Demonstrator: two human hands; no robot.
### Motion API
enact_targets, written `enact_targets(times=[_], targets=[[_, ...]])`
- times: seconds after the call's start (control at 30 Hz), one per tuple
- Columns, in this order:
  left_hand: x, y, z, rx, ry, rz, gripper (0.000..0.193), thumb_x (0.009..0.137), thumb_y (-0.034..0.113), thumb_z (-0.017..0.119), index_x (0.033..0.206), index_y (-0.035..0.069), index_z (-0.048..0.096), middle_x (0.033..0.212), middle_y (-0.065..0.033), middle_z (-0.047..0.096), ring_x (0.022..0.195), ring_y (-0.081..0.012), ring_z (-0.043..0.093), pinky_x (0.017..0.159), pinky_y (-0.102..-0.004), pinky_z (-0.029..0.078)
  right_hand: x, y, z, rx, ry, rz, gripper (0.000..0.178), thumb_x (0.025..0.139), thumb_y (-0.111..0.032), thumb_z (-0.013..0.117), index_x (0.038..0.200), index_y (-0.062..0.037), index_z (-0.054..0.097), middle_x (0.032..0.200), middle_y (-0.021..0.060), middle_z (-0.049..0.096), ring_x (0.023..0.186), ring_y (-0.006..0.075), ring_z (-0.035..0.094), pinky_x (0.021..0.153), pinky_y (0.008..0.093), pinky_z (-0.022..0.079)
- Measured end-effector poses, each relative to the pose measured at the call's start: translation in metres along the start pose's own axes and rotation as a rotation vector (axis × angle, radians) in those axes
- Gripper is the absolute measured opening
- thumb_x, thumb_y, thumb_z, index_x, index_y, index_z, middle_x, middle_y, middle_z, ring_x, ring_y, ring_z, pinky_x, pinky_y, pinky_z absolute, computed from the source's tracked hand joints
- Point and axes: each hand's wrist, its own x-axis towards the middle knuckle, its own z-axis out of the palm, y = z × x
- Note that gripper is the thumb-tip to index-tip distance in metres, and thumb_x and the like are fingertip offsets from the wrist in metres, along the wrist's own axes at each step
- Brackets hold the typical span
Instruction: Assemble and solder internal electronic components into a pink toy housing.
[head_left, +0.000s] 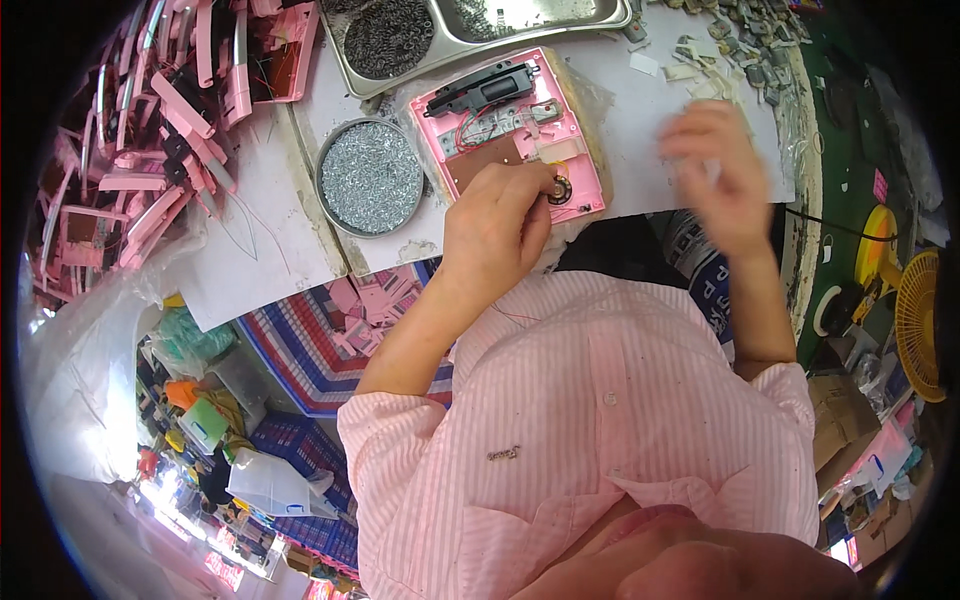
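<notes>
A pink plastic housing lies open on the table before me, with a black plastic mechanism in its upper part, thin red wires and a brown board. Near its lower right corner sits a small round black speaker. My left hand rests over the housing's lower edge, fingers closed and their tips at the speaker's left side. Off to the right, apart from the housing, my right hand is raised above the table. Motion blurs its fingers, and whether they hold anything is unclear.
Left of the housing stands a round tin of small silvery screws. A metal tray holds dark springs behind it. Pink casings pile up at far left; small grey parts lie at far right. A yellow fan stands beyond the table.
</notes>
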Motion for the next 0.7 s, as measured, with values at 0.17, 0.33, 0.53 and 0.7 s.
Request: enact_targets(times=[0.17, 0.33, 0.53, 0.7], targets=[[0.002, -0.006, 0.001, -0.081, 0.060, 0.015, 0.021, 0.080, -0.005, 0.069, 0.100, 0.003, 0.067, 0.093, -0.0102, 0.066, 0.081, -0.0277, 0.065, 0.069, -0.0363, 0.053, 0.008, -0.023, 0.055, -0.250, -0.207, -0.037, 0.025, 0.080, -0.020, 0.075, 0.104, -0.0128, 0.074, 0.149, 0.0117, 0.050, 0.137, 0.0442, 0.036, 0.111, 0.0513, 0.036], [0.034, 0.002, -0.011, 0.220, 0.149, 0.097, 0.028, 0.076, 0.003, 0.075, 0.102, 0.009, 0.070, 0.116, -0.0105, 0.061, 0.103, -0.0321, 0.060, 0.083, -0.0413, 0.050, -0.003, -0.040, 0.068, -0.294, -0.173, 0.103, 0.027, 0.081, -0.021, 0.075, 0.106, -0.0105, 0.072, 0.153, 0.0138, 0.046, 0.139, 0.0473, 0.033, 0.113, 0.0523, 0.033], [0.056, -0.028, -0.022, 0.477, 0.073, 0.153, 0.026, 0.073, 0.016, 0.079, 0.099, 0.014, 0.073, 0.123, -0.0103, 0.060, 0.119, -0.0358, 0.051, 0.099, -0.0498, 0.038, 0.014, -0.033, 0.055, -0.185, -0.108, 0.148, 0.022, 0.083, -0.016, 0.073, 0.104, -0.0071, 0.072, 0.121, 0.0128, 0.066, 0.114, 0.0344, 0.056, 0.095, 0.0450, 0.047], [0.039, -0.043, -0.021, 0.453, 0.153, 0.161, 0.019, 0.073, 0.017, 0.083, 0.090, 0.016, 0.077, 0.127, -0.0083, 0.061, 0.120, -0.0354, 0.051, 0.101, -0.0487, 0.038, 0.058, -0.007, 0.067, -0.288, -0.128, 0.215, 0.022, 0.085, -0.028, 0.072, 0.090, -0.0061, 0.068, 0.081, 0.0087, 0.069, 0.073, 0.0277, 0.067, 0.065, 0.0390, 0.053]])
